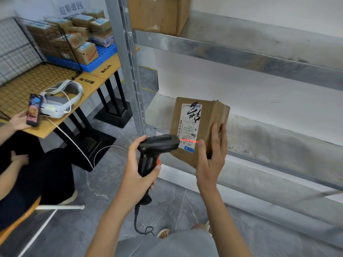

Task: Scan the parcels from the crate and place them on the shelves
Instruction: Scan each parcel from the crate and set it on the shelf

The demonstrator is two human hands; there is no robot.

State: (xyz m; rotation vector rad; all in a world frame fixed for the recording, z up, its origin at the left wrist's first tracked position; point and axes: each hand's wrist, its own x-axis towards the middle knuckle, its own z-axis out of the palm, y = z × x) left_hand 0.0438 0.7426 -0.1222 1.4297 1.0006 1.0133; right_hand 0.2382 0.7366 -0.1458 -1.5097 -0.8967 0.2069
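My right hand (211, 154) grips a brown cardboard parcel (213, 123) by its right side, thumb on the front, holding it upright in front of the middle metal shelf (278, 134). Its white shipping label faces me. My left hand (137, 169) grips the handle of a black barcode scanner (157, 145) just left of the parcel. The scanner's red line falls across the lower part of the label. Far left, a wire crate (46, 39) on a blue pallet holds several more parcels.
A large cardboard box (159, 13) stands on the upper shelf. A shelf upright (128, 64) rises left of the parcel. At left a wooden table (55, 112) carries a white headset, and a seated person holds a phone (33, 110). A white cable crosses the grey floor.
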